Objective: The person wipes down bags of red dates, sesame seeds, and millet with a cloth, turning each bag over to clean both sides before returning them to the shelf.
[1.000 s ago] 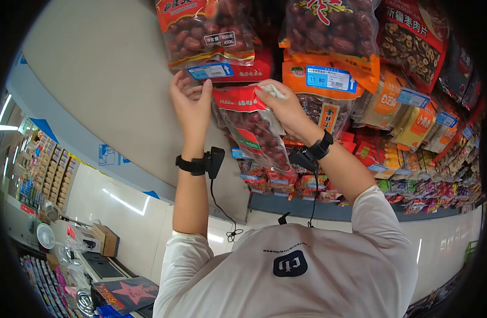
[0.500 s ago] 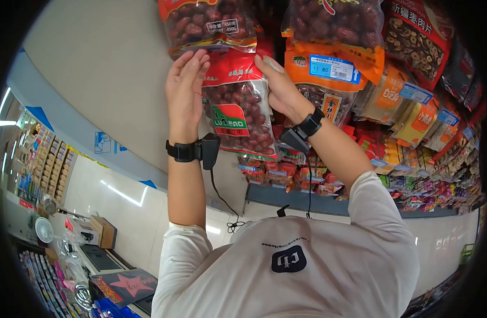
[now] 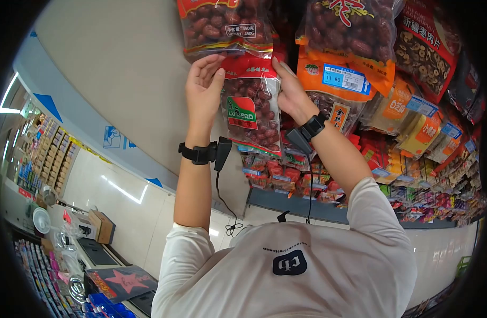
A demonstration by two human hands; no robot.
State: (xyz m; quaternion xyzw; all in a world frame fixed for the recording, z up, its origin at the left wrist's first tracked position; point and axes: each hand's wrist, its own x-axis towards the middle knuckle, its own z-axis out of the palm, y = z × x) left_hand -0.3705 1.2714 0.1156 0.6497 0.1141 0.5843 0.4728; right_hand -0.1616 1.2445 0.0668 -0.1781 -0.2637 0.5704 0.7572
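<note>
A clear bag of red dates [image 3: 262,103] with a red top and a green-and-red label hangs upright among the packs on the rack. At its upper right edge, my right hand [image 3: 296,95] grips it, the thumb in front and the fingers hidden behind. My left hand [image 3: 203,90] is raised at the upper left edge, fingers loosely bent and apart, thumb tip right by the red top. Just above hangs another date bag [image 3: 227,26] marked 450 g, its lower edge close over my left fingertips.
An orange date pack [image 3: 336,87] with a blue price tag [image 3: 346,78] hangs to the right, beside more packs [image 3: 397,106]. A pale wall panel [image 3: 121,69] stands to the left. Lower left is a counter with a cardboard box [image 3: 102,226]. Small snack packs fill the lower rack.
The whole view has shifted, so the bags and both hands appear further right. My left fingers have spread and bent a little more; my right hand stays at the bag's edge.
</note>
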